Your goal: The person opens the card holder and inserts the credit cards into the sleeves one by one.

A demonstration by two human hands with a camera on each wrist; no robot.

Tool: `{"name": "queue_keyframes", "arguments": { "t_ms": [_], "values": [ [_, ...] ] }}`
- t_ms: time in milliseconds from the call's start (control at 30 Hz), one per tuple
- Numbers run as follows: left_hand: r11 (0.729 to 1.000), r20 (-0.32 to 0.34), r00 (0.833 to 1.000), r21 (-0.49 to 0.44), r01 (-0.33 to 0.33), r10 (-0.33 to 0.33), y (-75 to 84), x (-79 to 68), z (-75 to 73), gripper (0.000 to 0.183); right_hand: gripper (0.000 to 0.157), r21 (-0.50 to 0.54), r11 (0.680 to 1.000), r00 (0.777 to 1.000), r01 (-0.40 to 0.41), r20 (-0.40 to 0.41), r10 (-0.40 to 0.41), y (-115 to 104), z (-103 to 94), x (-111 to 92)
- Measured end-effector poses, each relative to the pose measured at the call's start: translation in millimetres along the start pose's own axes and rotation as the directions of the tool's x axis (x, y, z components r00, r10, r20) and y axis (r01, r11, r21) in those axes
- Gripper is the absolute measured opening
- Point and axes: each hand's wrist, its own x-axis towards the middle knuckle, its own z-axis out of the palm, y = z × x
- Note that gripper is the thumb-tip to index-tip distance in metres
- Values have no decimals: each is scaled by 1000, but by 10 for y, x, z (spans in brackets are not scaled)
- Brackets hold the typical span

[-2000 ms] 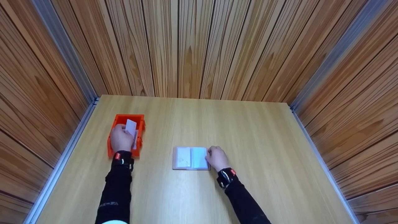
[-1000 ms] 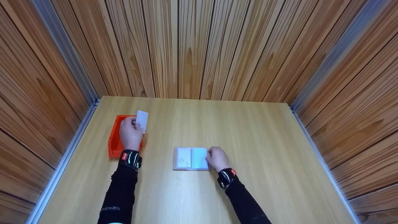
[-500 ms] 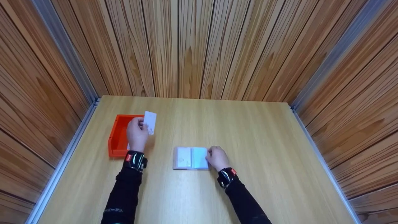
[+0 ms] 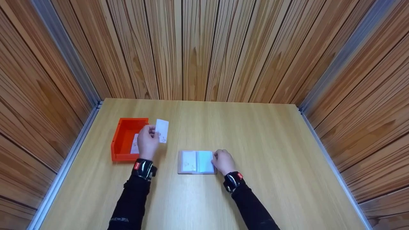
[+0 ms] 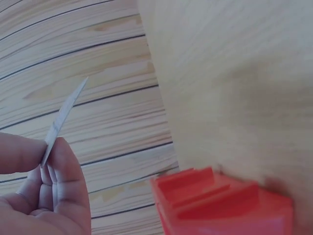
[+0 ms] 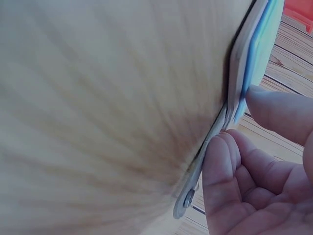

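My left hand (image 4: 148, 142) pinches a white card (image 4: 162, 131) between thumb and fingers, raised to the right of the orange bin. In the left wrist view the card (image 5: 63, 117) appears nearly edge-on. An open card holder (image 4: 196, 162) lies flat at the middle of the table, with a white printed card in its left page and a bluish right page. At its right edge my right hand (image 4: 224, 162) grips it, thumb (image 6: 274, 108) on the pages. The other fingers curl beside a strap with a metal snap (image 6: 189, 198).
The orange bin (image 4: 121, 139) stands at the table's left side with another white card (image 4: 134, 144) inside, partly hidden by my left hand. Wooden plank walls (image 4: 204, 51) enclose the table (image 4: 255, 137) at the back and both sides.
My left hand has lifted the white card out of the bin and carried it right, uncovering another card inside. My right hand and the card holder have stayed in place.
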Motion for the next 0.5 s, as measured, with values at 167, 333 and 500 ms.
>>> {"name": "queue_keyframes", "arguments": {
  "t_ms": [167,333,500],
  "values": [
    [999,40,999,-9,37,-37,-32,-73,92,23,24,-4,1000,1000,-11,6,11,2,-3,7],
    [997,86,994,-37,68,-65,-60,-143,181,24,23,3,1000,999,-28,17,28,-2,-5,9],
    [995,121,989,-52,87,-80,-92,-198,243,25,20,11,1000,1000,-11,3,11,2,-16,6]
  ]
}}
